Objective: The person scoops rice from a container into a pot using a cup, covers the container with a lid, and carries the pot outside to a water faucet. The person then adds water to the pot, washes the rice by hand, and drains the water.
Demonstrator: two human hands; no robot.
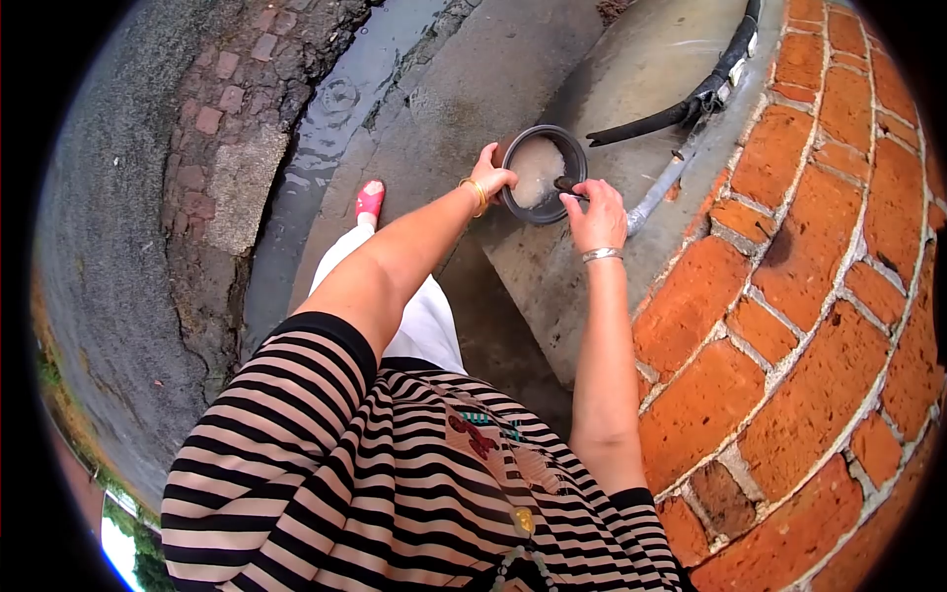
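Note:
A round dark grey pot with cloudy, whitish liquid in it is held out in front of me over the concrete. My left hand, with gold bangles at the wrist, grips the near left rim, thumb on top. At the opposite side, my right hand pinches a small dark utensil that reaches over the liquid. Its end looks rounded like a spoon, but most of its handle is hidden by my fingers. A silver bracelet circles my right wrist.
An orange brick wall rises close on my right. A black hose and a grey pipe lie along the concrete slab. On the left runs a gutter with water, beside broken paving and asphalt.

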